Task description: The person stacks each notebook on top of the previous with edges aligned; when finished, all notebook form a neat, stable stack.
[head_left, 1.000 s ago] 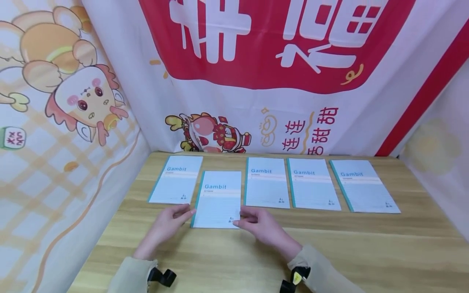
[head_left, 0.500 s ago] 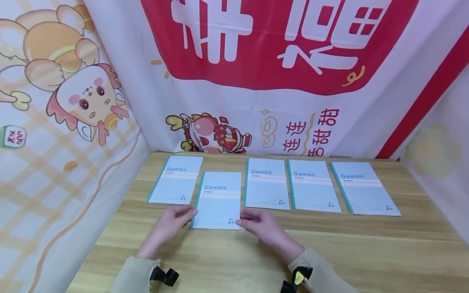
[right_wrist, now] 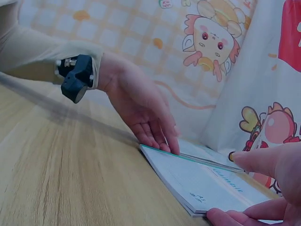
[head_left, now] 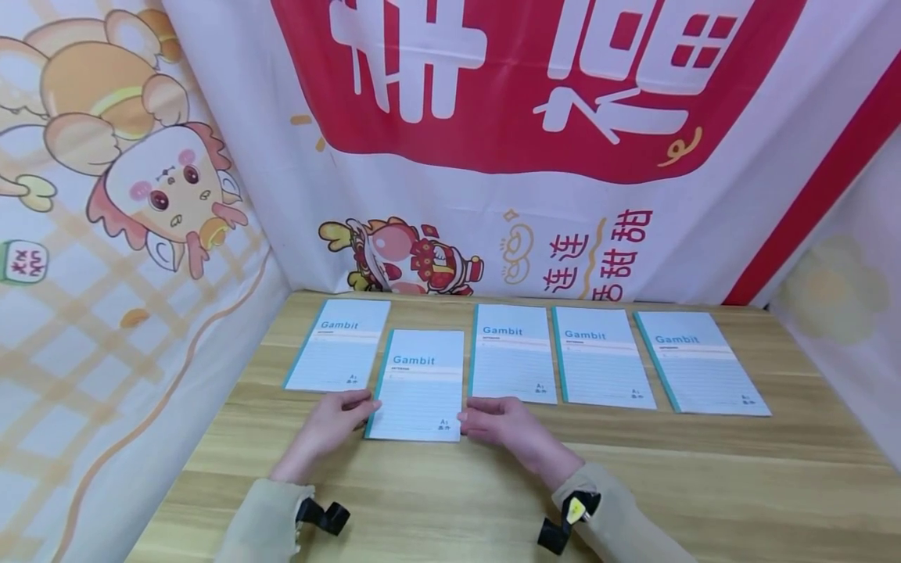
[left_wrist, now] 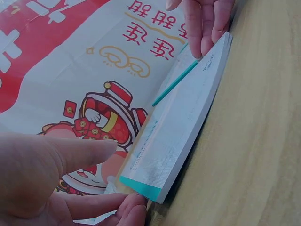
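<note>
A wood-grain surface [head_left: 436, 500] meets a white back cloth [head_left: 493, 195] with a red panel [head_left: 507, 117], beside an orange-checked cartoon cloth [head_left: 127, 313] at left.

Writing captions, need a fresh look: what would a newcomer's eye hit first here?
Likely the big red panel on the cloth behind the table, with large white characters. Next, five pale notebooks marked Gambit on that table, the second from the left set nearest, between the left grip and right grip.

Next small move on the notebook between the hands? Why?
Probably slide the notebook slightly forward: in the head view it sits lower than its left neighbour and right neighbour, and the left hand and right hand are at its sides.
</note>
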`<state>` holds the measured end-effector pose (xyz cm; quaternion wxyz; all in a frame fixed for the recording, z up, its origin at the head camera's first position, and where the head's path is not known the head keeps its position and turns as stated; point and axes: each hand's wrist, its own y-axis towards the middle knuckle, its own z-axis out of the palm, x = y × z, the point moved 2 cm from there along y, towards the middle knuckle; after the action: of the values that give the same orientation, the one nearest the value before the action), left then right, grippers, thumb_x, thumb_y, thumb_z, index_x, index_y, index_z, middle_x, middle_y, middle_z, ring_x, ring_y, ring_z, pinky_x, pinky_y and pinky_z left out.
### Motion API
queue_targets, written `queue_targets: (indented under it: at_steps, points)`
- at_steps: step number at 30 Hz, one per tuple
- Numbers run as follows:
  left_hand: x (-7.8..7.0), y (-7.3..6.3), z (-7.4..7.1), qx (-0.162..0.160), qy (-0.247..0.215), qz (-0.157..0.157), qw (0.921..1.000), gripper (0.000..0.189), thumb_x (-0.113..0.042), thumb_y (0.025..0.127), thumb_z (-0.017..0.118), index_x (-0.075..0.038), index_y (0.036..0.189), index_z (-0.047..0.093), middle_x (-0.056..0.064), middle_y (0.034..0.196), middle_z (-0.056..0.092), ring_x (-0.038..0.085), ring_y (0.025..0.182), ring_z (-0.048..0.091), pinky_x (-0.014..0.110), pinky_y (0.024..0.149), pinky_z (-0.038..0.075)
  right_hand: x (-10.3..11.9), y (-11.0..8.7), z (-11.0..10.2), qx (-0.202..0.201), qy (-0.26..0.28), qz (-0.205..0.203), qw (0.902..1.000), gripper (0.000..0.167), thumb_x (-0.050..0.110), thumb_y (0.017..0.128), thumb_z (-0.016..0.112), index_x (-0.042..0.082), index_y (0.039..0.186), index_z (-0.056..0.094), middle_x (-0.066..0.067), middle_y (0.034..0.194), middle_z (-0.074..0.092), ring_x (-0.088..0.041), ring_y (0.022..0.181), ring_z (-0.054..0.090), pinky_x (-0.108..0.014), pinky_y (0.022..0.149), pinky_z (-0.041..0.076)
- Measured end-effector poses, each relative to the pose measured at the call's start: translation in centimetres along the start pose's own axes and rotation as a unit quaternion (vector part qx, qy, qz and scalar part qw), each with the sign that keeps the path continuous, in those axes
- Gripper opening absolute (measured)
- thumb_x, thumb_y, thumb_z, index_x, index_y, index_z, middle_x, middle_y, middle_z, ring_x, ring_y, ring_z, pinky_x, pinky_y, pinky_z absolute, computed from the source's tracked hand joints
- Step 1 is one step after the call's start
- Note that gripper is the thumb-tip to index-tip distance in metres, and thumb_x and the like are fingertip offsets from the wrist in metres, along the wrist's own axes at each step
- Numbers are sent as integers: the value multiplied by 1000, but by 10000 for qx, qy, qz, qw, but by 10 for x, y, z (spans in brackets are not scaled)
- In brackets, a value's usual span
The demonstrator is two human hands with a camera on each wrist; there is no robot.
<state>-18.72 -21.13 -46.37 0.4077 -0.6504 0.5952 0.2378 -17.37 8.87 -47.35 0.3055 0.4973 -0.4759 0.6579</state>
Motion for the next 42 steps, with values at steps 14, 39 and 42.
queue_targets:
  at_steps: [14,39,42]
  points:
    - [1,8,1,13,-904,-248,9956,40,-11,101,64,7,136,57,18,117,67,26,101,66,38,85,59,0,3,-1,97,36,116,9999,68,29,96,73,-10,145,45,-20,126,66,-30,114,66,-41,102,50]
    - [-10,1,-12,821,-2543,135,9635,51,-10,105,59,4,150,40,19,118,71,24,93,71,37,80,61,-4,3,1,10,35,-118,9999,65,32,93,77,-4,142,53,-17,130,65,-27,111,68,-36,94,55]
    - [-14,-1,-14,894,-2612,240,9608,53,-12,105,59,4,151,38,19,120,70,24,95,71,36,81,61,-5,4,1,-4,73,-124,9999,65,33,93,77,-5,141,54,-17,129,65,-27,109,68,-36,93,56]
